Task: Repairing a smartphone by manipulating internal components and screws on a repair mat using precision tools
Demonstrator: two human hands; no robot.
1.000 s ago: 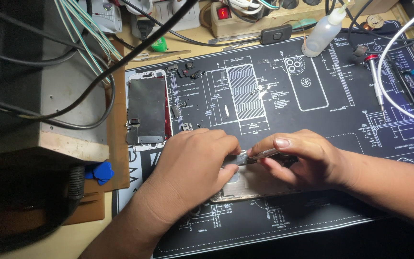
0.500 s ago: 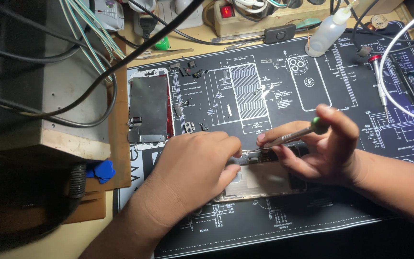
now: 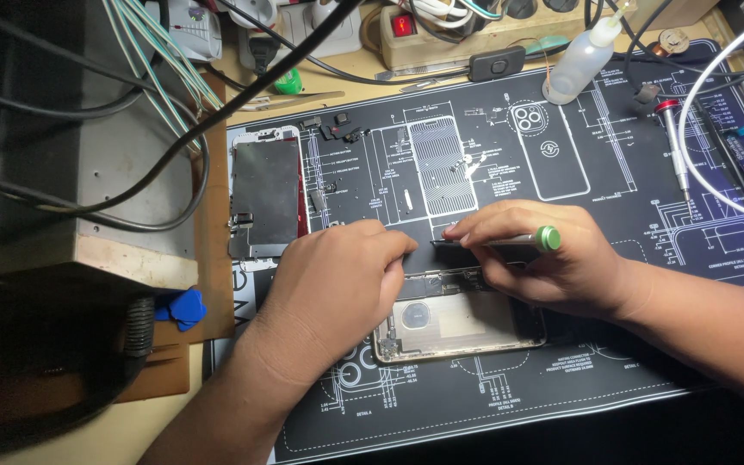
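Dim wooden bench (image 3: 131,430), black printed mat (image 3: 647,172), tangled cables (image 3: 131,52).

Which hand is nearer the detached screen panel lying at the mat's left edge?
Left. The left hand sits just right of and below the detached screen panel, close beside its lower corner. The right hand, holding the green-capped screwdriver, is farther right, beyond the left hand.

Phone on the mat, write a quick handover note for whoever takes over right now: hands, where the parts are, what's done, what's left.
Left hand: resting on the top end of the open phone, steadying it.
Right hand: gripping a green-capped screwdriver, tip pointing left above the phone's top edge.
Phone lies face-open on the black mat.
Done: screen is off, lying at the mat's left edge; small parts set beside it.
Left: the phone's innards remain in the shell.
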